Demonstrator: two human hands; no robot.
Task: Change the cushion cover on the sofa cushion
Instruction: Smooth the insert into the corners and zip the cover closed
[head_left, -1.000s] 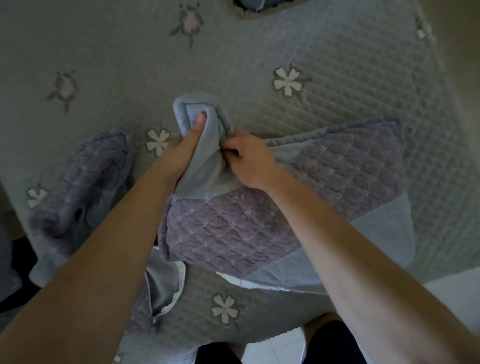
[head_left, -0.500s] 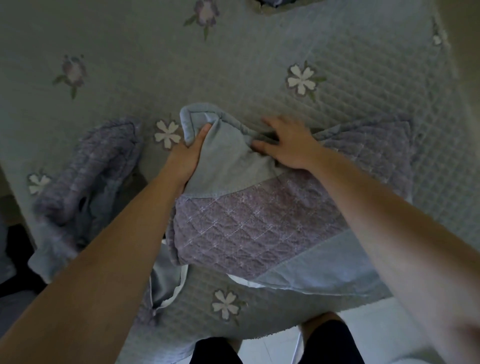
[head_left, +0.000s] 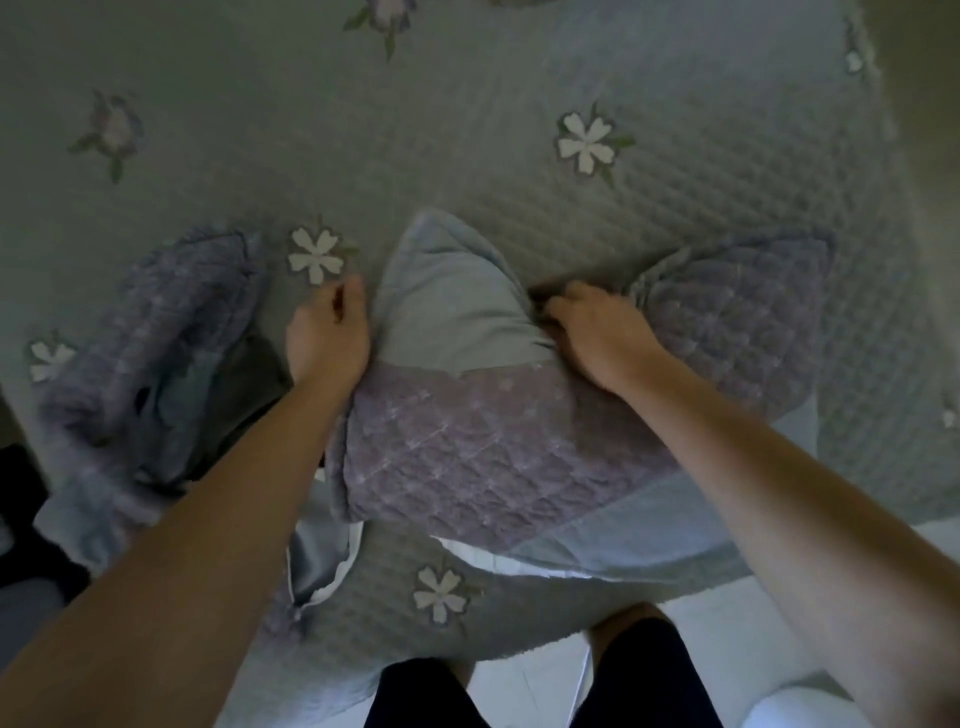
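Note:
The cushion (head_left: 467, 447) lies on the quilted sofa throw in a purple quilted and pale blue cover. Its blue corner (head_left: 447, 280) points away from me. My left hand (head_left: 327, 338) is against the cushion's left side just below that corner, with fingers curled at the cover's edge. On the far edge, my right hand (head_left: 597, 338) digs in with curled fingers, and the cover dents and bunches there. A strip of the white inner cushion (head_left: 498, 564) shows at the cover's near opening.
A second purple and blue cover (head_left: 156, 358) lies crumpled to the left. A blue and white flap of fabric (head_left: 322, 561) hangs near the front edge of the flowered grey throw (head_left: 519, 130). My legs and a pale floor (head_left: 701, 623) are below.
My left hand slid off the blue corner down to the cushion's side. My right hand went from lying flat to curling into the far edge, which dented.

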